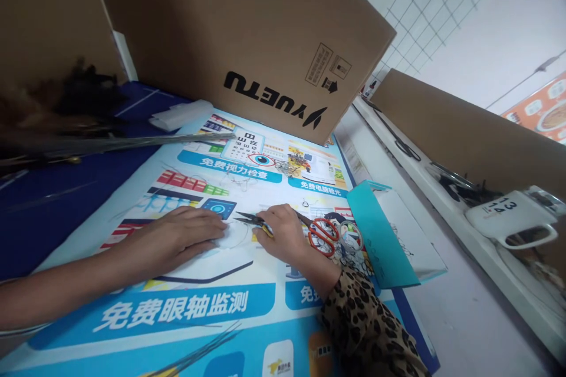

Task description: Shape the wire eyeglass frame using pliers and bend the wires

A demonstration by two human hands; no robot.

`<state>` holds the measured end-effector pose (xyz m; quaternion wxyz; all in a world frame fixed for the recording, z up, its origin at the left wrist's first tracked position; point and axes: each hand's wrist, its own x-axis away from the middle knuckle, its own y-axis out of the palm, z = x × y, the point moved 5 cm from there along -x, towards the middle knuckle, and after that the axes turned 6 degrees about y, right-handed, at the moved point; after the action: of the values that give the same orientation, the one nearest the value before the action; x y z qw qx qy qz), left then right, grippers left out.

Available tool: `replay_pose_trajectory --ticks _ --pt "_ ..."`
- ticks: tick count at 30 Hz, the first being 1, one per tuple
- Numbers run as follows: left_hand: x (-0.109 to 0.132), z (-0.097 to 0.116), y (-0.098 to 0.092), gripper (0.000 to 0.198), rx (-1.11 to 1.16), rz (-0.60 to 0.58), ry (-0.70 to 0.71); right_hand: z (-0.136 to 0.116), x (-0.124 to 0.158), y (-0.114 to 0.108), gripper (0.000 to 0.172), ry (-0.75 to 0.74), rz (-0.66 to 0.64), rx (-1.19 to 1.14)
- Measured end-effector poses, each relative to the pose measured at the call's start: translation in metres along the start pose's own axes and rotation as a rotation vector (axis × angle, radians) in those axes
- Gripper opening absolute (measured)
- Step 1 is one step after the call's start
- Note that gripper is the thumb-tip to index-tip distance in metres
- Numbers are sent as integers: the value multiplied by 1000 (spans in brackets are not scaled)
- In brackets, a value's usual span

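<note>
My right hand (283, 232) is closed around needle-nose pliers (250, 219) with yellow-and-black handles, the jaws pointing left. Facing it, my left hand (194, 232) rests low over the printed sheet (265, 271), fingers together in a pinch. A faint thin curved line, like fine wire, shows near its fingertips; what they hold is too small to tell. The plier tips are close to these fingertips but apart from them. Red-handled scissors (324, 237) lie just right of my right hand, beside a round clear item (351, 235).
An upright cardboard box (198, 29) stands behind the sheet. A long bundle of thin wires (190, 139) reaches in from the left; another wire bundle (203, 350) lies in front. At right are an open teal box (384, 235) and a ledge with a white mug (499, 218).
</note>
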<state>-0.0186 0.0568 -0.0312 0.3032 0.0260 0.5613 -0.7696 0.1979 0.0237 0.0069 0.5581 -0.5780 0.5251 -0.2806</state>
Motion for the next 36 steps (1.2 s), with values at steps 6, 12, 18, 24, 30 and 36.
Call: replay_pose_trajectory --ticks 6,12,18,24,30,36 --pt "-3 8 -8 24 -30 40 -21 -2 1 -4 26 -11 28 -39" --pt "-4 19 -16 18 -54 55 -51 0 1 -6 27 2 72 -75" --pt "-6 29 -23 19 -64 94 -15 -2 5 -10 31 -56 110 -121" --pt "-5 39 -27 19 -114 73 8 -6 10 -12 26 -154 20 -72" --pt "-1 46 -26 27 -181 11 8 -17 8 -18 25 -227 -65 29" --pt "-1 48 -28 25 -204 -2 30 -25 8 -24 23 -240 -85 156"
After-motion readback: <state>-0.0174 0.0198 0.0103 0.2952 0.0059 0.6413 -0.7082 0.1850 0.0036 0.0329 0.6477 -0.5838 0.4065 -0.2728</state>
